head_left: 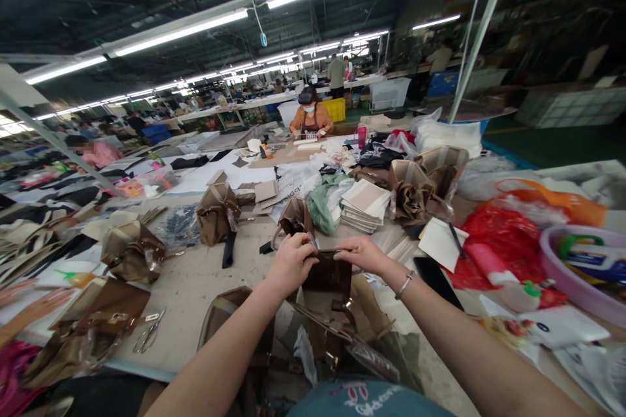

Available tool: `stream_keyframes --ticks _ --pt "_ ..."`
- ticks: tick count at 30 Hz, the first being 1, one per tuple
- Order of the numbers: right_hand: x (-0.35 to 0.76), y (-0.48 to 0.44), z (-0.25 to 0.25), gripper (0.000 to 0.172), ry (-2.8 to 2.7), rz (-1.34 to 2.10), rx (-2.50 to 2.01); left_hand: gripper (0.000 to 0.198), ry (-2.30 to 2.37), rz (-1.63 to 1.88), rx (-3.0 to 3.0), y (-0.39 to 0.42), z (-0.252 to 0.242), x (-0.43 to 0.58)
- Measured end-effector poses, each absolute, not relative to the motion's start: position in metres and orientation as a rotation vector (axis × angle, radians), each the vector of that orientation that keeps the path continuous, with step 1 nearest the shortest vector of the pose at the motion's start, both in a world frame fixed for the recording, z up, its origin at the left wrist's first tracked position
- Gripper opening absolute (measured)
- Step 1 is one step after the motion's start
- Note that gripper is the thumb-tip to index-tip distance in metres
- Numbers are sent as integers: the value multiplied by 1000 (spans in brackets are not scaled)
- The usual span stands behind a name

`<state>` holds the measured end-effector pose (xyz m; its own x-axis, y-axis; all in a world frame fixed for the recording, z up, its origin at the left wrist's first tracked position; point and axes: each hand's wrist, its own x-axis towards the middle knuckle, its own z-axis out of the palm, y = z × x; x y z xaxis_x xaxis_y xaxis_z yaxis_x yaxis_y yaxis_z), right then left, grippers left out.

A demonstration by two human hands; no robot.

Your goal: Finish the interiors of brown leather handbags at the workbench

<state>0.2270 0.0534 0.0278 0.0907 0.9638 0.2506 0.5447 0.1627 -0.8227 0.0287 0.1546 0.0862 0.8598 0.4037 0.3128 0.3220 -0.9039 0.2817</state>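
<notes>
Straight ahead of me a brown handbag (328, 279) stands on the table, its upper edge between my two hands. My left hand (295, 262) pinches the left end of that edge with thumb and fingers. The right end is gripped by my right hand (359, 253), which wears a bracelet at the wrist. Metal fittings and a clear plastic wrap show on the bag's lower part near my body. Another brown bag (229, 313) sits left of it, partly behind my left forearm. Just beyond my left hand stands a smaller-looking brown bag (296, 214).
Several more bags stand around, one a brown bag (218, 212). Scissors (149, 332) lie at left, near a co-worker's hands (46, 303). To the right are a stack of boards (364, 202), a black phone (437, 281), a red plastic bag (508, 234) and a purple basin (552, 273). A person (310, 117) sits opposite.
</notes>
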Motion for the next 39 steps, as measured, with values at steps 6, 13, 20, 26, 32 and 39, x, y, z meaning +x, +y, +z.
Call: stream_keyframes --ticks 6,13,20,26,32,39 --pt "227 54 31 26 -1563 553 -1538 17 507 429 2873 154 86 33" --pt "225 52 30 25 -1554 440 -1558 23 761 482 2880 148 93 27" --pt "224 52 32 24 -1561 382 -1568 20 890 524 3008 139 95 13" --pt "225 52 28 22 -1591 346 -1562 20 859 506 2939 147 86 12" --pt "222 53 27 21 -1584 324 -1556 22 973 451 2690 157 76 19" --pt "222 54 28 22 -1544 297 -1563 22 1150 401 2638 162 75 30"
